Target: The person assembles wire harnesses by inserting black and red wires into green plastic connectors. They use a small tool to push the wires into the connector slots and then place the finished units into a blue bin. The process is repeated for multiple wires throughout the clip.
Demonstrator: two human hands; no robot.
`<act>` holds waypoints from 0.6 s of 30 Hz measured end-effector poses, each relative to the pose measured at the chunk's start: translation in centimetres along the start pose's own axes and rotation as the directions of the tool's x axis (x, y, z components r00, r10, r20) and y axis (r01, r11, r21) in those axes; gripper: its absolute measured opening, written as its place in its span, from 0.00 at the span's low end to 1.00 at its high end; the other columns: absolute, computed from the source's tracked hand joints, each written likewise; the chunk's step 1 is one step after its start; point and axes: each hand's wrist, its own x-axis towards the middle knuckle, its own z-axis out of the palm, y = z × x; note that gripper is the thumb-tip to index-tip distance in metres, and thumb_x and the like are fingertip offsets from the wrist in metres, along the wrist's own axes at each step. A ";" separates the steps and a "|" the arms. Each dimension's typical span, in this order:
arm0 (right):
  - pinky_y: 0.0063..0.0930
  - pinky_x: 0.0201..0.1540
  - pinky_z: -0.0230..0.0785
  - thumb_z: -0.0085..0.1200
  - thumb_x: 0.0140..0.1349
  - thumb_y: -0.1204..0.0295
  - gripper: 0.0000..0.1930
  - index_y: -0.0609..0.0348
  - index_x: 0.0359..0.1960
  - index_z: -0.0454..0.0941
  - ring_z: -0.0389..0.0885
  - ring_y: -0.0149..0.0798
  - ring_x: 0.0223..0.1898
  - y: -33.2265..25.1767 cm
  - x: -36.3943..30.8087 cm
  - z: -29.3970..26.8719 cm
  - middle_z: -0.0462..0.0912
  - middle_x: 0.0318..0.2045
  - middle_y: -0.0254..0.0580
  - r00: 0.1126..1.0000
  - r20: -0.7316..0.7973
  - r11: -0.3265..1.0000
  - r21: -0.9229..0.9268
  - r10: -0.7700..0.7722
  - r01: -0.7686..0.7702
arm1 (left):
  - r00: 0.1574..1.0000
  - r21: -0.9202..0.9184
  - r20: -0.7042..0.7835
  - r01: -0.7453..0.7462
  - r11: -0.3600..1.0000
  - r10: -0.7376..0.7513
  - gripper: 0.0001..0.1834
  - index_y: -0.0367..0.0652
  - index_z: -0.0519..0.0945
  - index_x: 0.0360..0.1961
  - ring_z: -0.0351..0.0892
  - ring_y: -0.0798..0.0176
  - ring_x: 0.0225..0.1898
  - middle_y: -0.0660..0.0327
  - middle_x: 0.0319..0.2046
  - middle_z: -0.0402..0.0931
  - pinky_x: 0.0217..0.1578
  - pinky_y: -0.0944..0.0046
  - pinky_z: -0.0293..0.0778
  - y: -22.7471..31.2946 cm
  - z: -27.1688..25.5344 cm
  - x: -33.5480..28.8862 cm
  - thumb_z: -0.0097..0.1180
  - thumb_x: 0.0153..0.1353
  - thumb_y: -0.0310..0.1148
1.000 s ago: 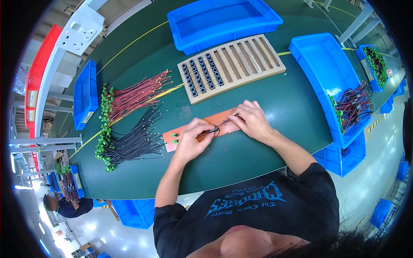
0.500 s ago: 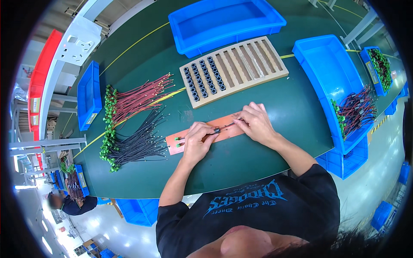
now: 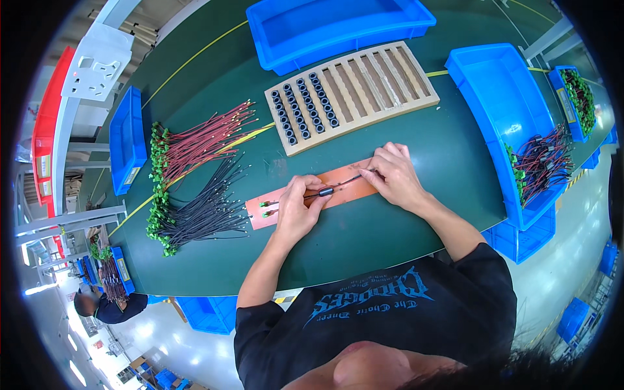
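A copper-coloured board (image 3: 351, 200) lies on the green table in front of me, under both hands. Two wires with small green connectors (image 3: 264, 204) at their left ends run along it and pass through a black ring core (image 3: 325, 192). My left hand (image 3: 300, 207) is closed on the wires just left of the core, thumb and forefinger close to it. Right of the core, my right hand (image 3: 395, 177) pinches the wires near their far ends; its fingertips cover those ends.
Beyond the board stands a wooden rack (image 3: 364, 120), its left slots holding rows of black cores. Red wires (image 3: 211, 140) and black wires (image 3: 201, 208) with green connectors lie at left. A blue bin (image 3: 504, 97) at right holds wired cores. Another blue bin (image 3: 338, 39) stands behind the rack.
The whole view has shifted slightly. Between my hands the black core shows more plainly, with my left fingers a little to its left. Both hands keep hold of the wires.
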 end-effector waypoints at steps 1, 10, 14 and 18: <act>0.42 0.52 0.61 0.66 0.63 0.69 0.09 0.58 0.29 0.82 0.74 0.44 0.39 0.1 0.0 -0.1 0.77 0.29 0.37 1.000 0.004 1.000 -0.001 0.003 -0.003 | 1.000 0.005 0.008 0.009 1.000 -0.009 0.20 0.37 0.76 0.47 0.88 0.58 0.44 0.54 0.42 0.83 0.48 0.61 0.84 0.2 0.0 0.1 0.72 0.57 0.21; 0.42 0.51 0.62 0.66 0.63 0.69 0.10 0.58 0.28 0.80 0.74 0.44 0.38 0.6 -0.2 -0.2 0.76 0.28 0.37 1.000 -0.003 0.999 0.034 -0.011 0.012 | 0.999 -0.015 0.029 0.027 1.000 -0.027 0.23 0.36 0.74 0.52 0.89 0.57 0.46 0.53 0.43 0.85 0.48 0.61 0.87 0.2 0.4 0.2 0.70 0.57 0.17; 0.41 0.50 0.62 0.65 0.64 0.68 0.10 0.58 0.28 0.79 0.74 0.44 0.37 0.7 -0.2 -0.3 0.76 0.28 0.38 1.000 -0.002 0.998 0.062 -0.003 0.003 | 0.998 -0.009 0.036 0.050 0.999 -0.050 0.24 0.37 0.73 0.53 0.89 0.56 0.46 0.52 0.44 0.84 0.48 0.60 0.87 -0.2 0.7 0.0 0.69 0.57 0.16; 0.41 0.49 0.63 0.64 0.65 0.68 0.11 0.59 0.28 0.79 0.74 0.44 0.35 1.1 -0.4 -0.5 0.75 0.26 0.38 1.000 0.006 0.994 0.110 0.031 -0.031 | 0.998 0.031 0.055 -0.019 0.999 0.018 0.22 0.36 0.77 0.53 0.88 0.58 0.46 0.54 0.42 0.84 0.48 0.62 0.86 -0.1 1.1 0.3 0.69 0.58 0.17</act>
